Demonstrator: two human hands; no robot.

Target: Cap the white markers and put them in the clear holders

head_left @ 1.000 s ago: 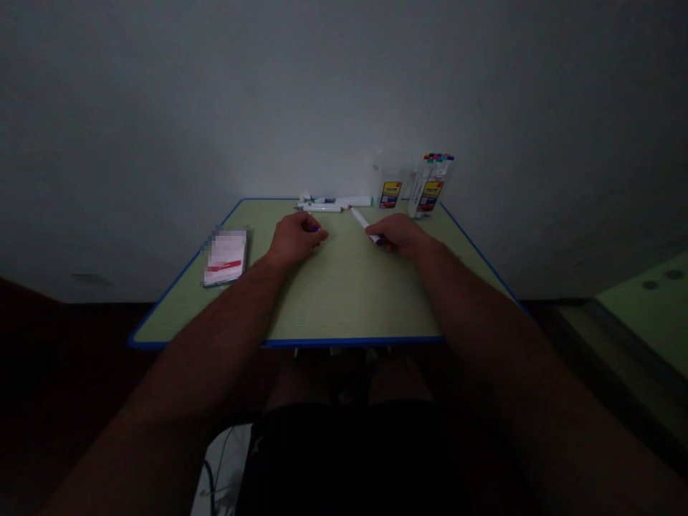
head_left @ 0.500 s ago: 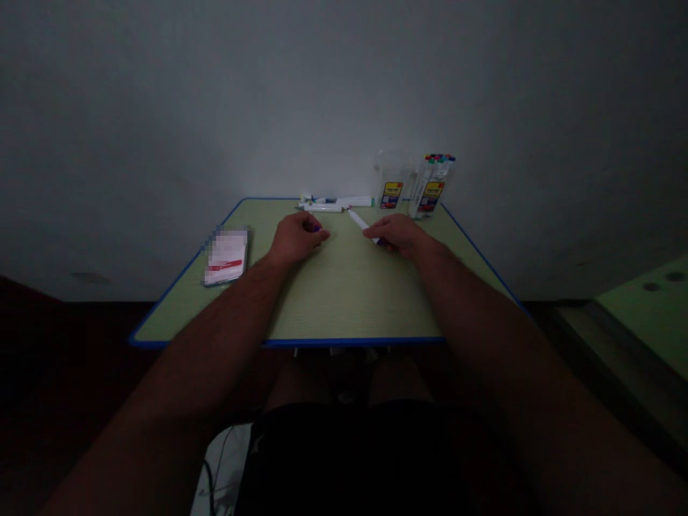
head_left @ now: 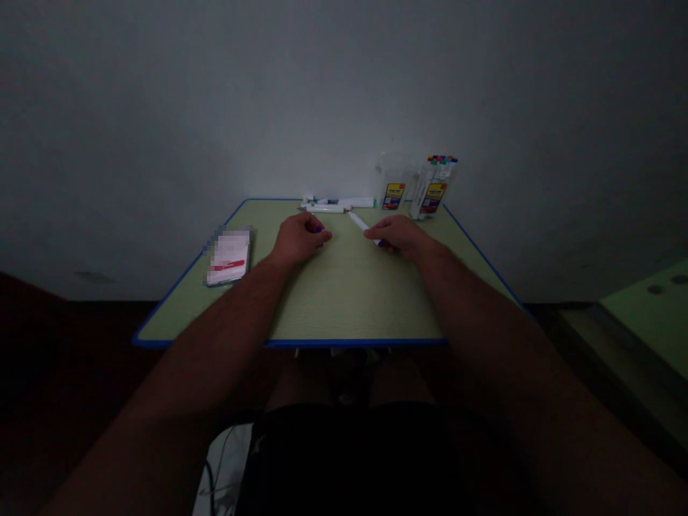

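Note:
My right hand (head_left: 398, 233) is closed around a white marker (head_left: 358, 221) with a purple end near my fingers; its other end points up and to the left. My left hand (head_left: 304, 236) is curled with thumb and forefinger together on a small purple marker cap (head_left: 319, 229), mostly hidden by the fingers. Both hands are low over the light green table (head_left: 344, 301), a short gap between them. Several white markers (head_left: 325, 209) lie along the back edge, just beyond the left hand.
At the back right stand a clear plastic case (head_left: 394, 179) with a yellow label and a second case (head_left: 433, 190) full of markers with coloured ends. A white and red pad or box (head_left: 229, 258), partly blurred out, lies on the left. A grey wall (head_left: 322, 93) borders the table's back.
Both hands keep their grips and almost the same places. The whole view has shifted very slightly.

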